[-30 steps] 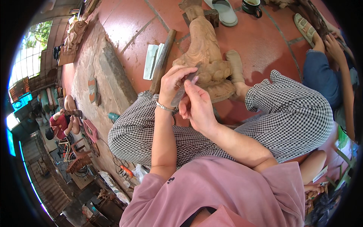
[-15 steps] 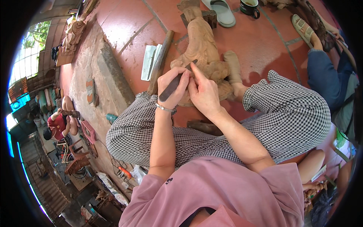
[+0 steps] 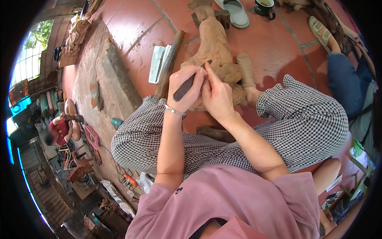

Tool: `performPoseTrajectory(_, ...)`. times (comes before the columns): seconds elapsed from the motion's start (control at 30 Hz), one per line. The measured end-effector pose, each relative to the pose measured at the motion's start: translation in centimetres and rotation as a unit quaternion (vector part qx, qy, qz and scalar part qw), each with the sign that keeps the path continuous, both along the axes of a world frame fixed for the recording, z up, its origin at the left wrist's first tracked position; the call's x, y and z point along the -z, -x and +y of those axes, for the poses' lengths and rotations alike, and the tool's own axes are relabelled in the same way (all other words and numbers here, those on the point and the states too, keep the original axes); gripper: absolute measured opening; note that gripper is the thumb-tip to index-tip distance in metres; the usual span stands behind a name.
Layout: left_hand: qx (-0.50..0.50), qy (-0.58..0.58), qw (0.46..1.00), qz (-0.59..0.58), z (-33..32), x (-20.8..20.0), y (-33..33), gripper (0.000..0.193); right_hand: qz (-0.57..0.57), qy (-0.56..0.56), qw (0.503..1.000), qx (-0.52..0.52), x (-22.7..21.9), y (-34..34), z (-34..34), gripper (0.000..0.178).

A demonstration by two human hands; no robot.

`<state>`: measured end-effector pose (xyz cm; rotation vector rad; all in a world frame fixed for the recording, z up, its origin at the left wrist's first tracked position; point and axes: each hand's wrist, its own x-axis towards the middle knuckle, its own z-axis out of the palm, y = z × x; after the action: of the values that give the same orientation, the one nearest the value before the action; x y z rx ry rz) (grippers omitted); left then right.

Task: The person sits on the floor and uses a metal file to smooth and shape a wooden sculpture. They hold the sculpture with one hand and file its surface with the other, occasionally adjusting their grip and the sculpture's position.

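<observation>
A brown carved wooden figure (image 3: 213, 40) lies in front of me, its far end resting on a dark wooden block (image 3: 223, 18). My left hand (image 3: 186, 88) is closed around a flat, dark metal carving tool (image 3: 184, 91), whose broad end sticks out toward my wrist. The tool's narrow tip reaches the figure's surface. Beside it, my right hand (image 3: 219, 95) is closed too, its index finger stretched along the tool near the tip and its other fingers curled in against the left hand. The exact contact at the tip is partly hidden by my fingers.
Left of the figure are a long wooden stick (image 3: 170, 63) and a white paper sheet (image 3: 156, 63). A grey slipper (image 3: 239, 16) and a dark mug (image 3: 264, 8) stand beyond. Another person's leg (image 3: 345, 79) is at right; a person in red (image 3: 59, 131) sits far left.
Both hands and the carving tool have shifted slightly right and a little farther along the figure. The grip looks the same.
</observation>
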<state>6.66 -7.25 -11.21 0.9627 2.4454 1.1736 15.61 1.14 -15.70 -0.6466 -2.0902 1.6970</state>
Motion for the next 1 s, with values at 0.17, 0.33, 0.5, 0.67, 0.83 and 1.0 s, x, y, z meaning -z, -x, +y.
performPoseTrajectory(0.17,-0.012,0.020,1.000,-0.015,-0.6,-0.3,0.2,0.011,0.000,-0.015,0.999,-0.041,0.8,0.0,-0.9,0.048)
performPoseTrajectory(0.33,-0.009,-0.049,0.998,-0.046,0.5,0.2,0.1,0.011,0.018,0.027,0.999,-0.004,0.0,0.1,-0.5,0.049)
performPoseTrajectory(0.5,-0.015,0.022,1.000,-0.003,-0.4,-0.6,0.2,0.012,0.014,0.024,0.999,-0.034,0.8,0.0,-1.1,0.048)
performPoseTrajectory(0.67,-0.003,0.007,1.000,-0.011,0.6,-0.3,0.3,0.013,0.026,0.057,0.998,0.001,0.3,0.2,0.0,0.050)
performPoseTrajectory(0.83,-0.001,0.016,1.000,-0.001,0.1,-0.5,0.3,0.009,0.010,0.029,0.999,-0.022,1.0,-0.2,-1.2,0.052)
performPoseTrajectory(1.0,-0.008,-0.019,0.999,-0.028,1.4,-0.9,-0.1,0.009,0.012,0.047,0.999,-0.008,0.4,0.0,-0.5,0.050)
